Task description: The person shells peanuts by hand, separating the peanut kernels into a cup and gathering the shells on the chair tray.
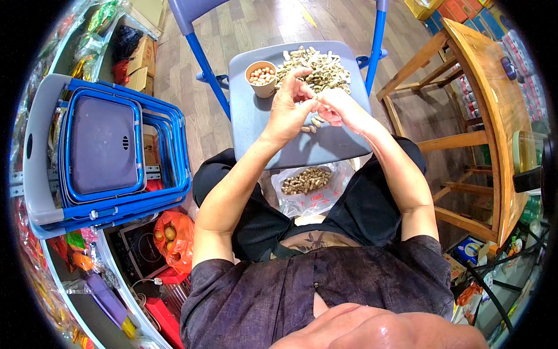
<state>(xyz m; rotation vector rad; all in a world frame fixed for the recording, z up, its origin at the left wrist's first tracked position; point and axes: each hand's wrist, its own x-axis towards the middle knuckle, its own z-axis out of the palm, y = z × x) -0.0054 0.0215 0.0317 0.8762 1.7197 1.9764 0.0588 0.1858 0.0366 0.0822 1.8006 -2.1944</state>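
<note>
Above the grey seat of a folding chair (250,136), my left hand (289,109) and my right hand (342,109) meet at the fingertips. Both are closed in a pinch on what looks like a peanut, mostly hidden by the fingers. The left index finger sticks up. Just below the hands lie several unshelled peanuts (314,124). A heap of peanut shells (317,67) covers the seat's far part. Left of it stands a paper cup (263,87) filled with shelled peanut kernels (261,75). Between my knees, a clear plastic bag (317,203) holds more unshelled peanuts (306,180).
Folded blue-framed chairs (104,145) lean at the left, by shelves of packaged goods. A red bag (174,247) with round yellowish items sits below them. On the right stands a wooden table (494,134). Cardboard boxes (459,11) are stacked at the far right.
</note>
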